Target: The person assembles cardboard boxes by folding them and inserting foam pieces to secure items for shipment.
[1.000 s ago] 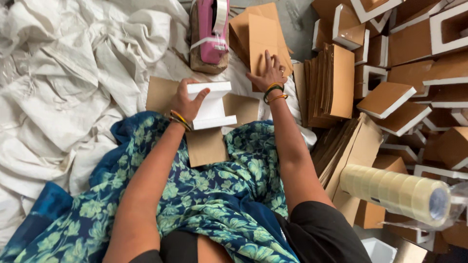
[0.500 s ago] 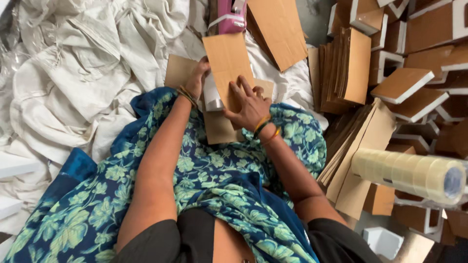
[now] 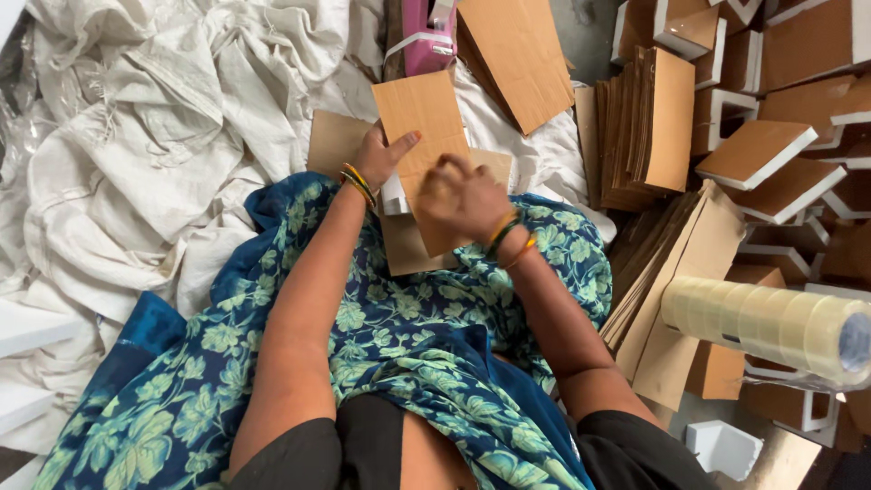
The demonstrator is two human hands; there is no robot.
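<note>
From my head camera: my left hand (image 3: 381, 156) grips a white foam block (image 3: 394, 194) on my lap, thumb stretched across a brown cardboard sheet (image 3: 426, 122) laid over it. My right hand (image 3: 464, 200), curled loosely, presses that sheet's lower half. Right of the sheet stands a cardboard stack (image 3: 646, 127).
</note>
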